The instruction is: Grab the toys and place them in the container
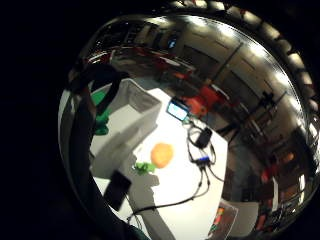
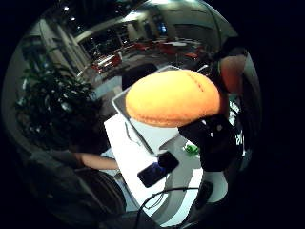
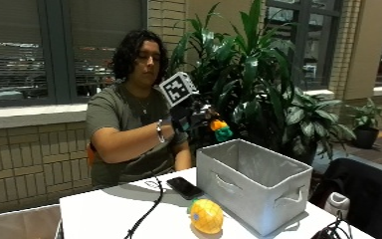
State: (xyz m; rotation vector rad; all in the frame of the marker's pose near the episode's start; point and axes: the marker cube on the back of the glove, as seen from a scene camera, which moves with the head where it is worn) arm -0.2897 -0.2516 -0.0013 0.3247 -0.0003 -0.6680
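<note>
Gloved right hand (image 3: 190,115) grips an orange-and-green plush toy (image 3: 221,130) above a grey fabric bin (image 3: 254,185).
Best move: centre over the opening, lower, then release.

Grey fabric container (image 3: 254,185) stands open-topped, interior unobstructed from above. Gloved right hand (image 3: 191,115) with orange-and-green toy (image 3: 220,130) is raised above its near rim. Phone (image 3: 185,187) and yellow pineapple toy (image 3: 206,216) occupy the table (image 3: 101,214) beside it.
</note>
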